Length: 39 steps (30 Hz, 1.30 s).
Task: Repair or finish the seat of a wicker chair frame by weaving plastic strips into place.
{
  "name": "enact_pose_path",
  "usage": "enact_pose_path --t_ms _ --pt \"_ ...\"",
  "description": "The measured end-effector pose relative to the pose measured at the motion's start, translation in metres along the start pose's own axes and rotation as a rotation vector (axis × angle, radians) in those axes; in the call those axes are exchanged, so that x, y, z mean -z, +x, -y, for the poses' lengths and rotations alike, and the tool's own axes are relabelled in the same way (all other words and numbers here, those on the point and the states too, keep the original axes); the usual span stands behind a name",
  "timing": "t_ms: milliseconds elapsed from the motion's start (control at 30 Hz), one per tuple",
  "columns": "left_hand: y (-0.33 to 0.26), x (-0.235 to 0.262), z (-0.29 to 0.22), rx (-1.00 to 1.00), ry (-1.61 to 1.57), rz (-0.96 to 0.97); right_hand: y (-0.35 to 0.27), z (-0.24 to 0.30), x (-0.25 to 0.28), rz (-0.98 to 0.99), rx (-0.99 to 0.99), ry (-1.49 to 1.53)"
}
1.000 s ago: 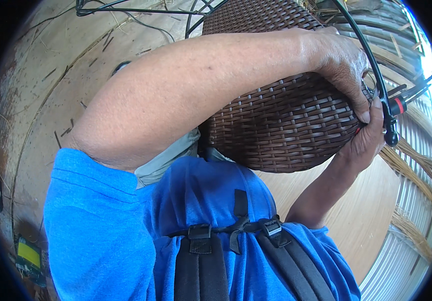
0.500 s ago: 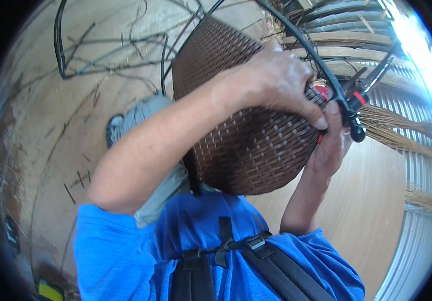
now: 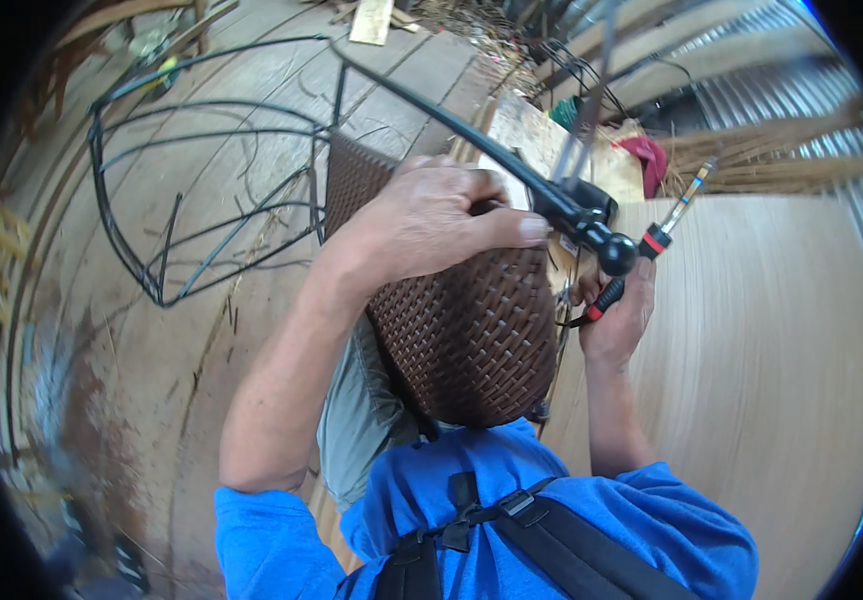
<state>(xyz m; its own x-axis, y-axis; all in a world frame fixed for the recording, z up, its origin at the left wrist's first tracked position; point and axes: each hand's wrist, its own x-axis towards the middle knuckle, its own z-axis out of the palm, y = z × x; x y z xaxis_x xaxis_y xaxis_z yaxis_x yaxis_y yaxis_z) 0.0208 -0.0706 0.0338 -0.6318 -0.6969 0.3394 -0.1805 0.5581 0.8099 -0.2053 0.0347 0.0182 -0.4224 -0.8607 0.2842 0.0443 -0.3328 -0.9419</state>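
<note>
A brown woven wicker piece (image 3: 471, 340) on a black metal frame (image 3: 451, 115) leans against my lap. My left hand (image 3: 441, 215) is closed over its upper edge, thumb on the near side and fingers curled behind. To the right of the weave, my right hand (image 3: 619, 315) grips a soldering iron (image 3: 657, 240) by its black-and-red handle, the metal tip pointing up and away. The frame's round black end (image 3: 615, 254) sits between my hands, in front of part of my right fingers. A blurred grey strip (image 3: 586, 120) rises beyond the frame bar.
A smooth wooden board (image 3: 751, 350) lies to my right. The frame's bent rods (image 3: 151, 270) reach out left over the plank floor (image 3: 81, 370). Bundles of cane strips (image 3: 781, 150) and corrugated metal sheeting (image 3: 791, 75) stand at the far right, near a red cloth (image 3: 643, 160).
The wicker piece and frame have turned, showing more rods at left. My left hand has shifted left along the edge. My right hand has moved lower, apart from the left, with the soldering iron.
</note>
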Motion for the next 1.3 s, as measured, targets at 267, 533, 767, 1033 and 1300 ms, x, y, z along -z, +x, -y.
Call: enact_pose_path --t_ms 267,533,767,1033,1300 --pt "0.008 -0.004 0.013 -0.008 -0.117 -0.042 0.031 -0.056 0.145 -0.175 -0.394 -0.611" --pt "-0.007 -0.002 0.006 0.075 -0.210 -0.049 0.035 -0.167 0.163 -0.009 -0.274 -1.044" --pt "-0.002 -0.004 -0.012 0.124 -0.094 -0.007 0.048 -0.213 0.139 -0.120 -0.331 -0.895" --pt "-0.004 0.004 -0.009 0.136 -0.033 0.040 0.095 -0.288 0.125 0.018 -0.123 -1.204" --pt "-0.001 0.009 -0.007 0.156 -0.076 0.090 0.103 -0.312 0.128 0.132 -0.267 -1.314"
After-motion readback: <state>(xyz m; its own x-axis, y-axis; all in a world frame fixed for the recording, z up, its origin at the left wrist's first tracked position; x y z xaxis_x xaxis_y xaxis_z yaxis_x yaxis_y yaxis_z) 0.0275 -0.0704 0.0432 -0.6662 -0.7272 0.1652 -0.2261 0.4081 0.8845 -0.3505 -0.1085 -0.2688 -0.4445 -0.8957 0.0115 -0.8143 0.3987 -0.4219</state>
